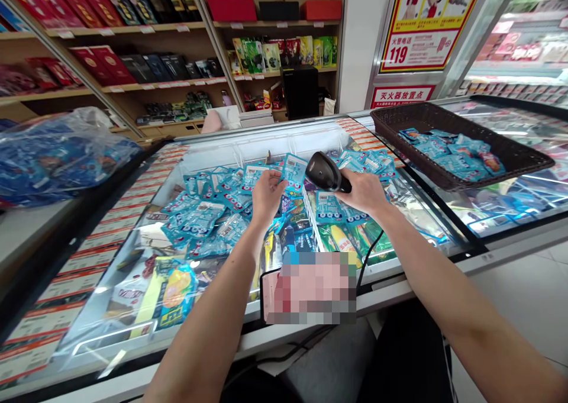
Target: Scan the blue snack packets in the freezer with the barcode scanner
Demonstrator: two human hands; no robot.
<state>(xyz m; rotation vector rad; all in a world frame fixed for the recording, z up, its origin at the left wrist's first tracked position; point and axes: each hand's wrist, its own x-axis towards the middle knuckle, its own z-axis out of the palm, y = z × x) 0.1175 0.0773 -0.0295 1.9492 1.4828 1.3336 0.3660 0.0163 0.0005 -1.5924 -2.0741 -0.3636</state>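
- Nearest, at 6 o'clock: a phone (310, 287) is lying on the near frame of the freezer (399, 284), screen blurred, nothing readable.
- A black cable (364, 264) is running down from the scanner past the phone's right edge.
- Left hand (266, 193) is pinching a blue packet (293, 171) by its lower left edge, fingers closed on it, holding it up over the open freezer with the label side facing the scanner.
- Right hand (364, 191) is wrapping closed around the grip of the black barcode scanner (325, 171), its head pointing at 10 o'clock toward the packet, just beside it, maybe touching; cannot tell.
- Step in hand, judging: scanning the packet's barcode, mid-scan.
- Next move is probably calling for keeping the code flat and square to the scanner head, then parking the packet somewhere.
- More blue packets (199, 216) are piling in the freezer at 9 to 10 o'clock of the left hand, other wrapped ice creams underneath.
- At 2 o'clock, further out: a dark woven basket (515, 172) is sitting on the neighbouring freezer lid, holding similar blue packets.
- At 9 o'clock, far left: a clear plastic bag (57, 154) of blue packets.
- Farthest, at 12 o'clock: shelves (177, 83) of boxed goods.
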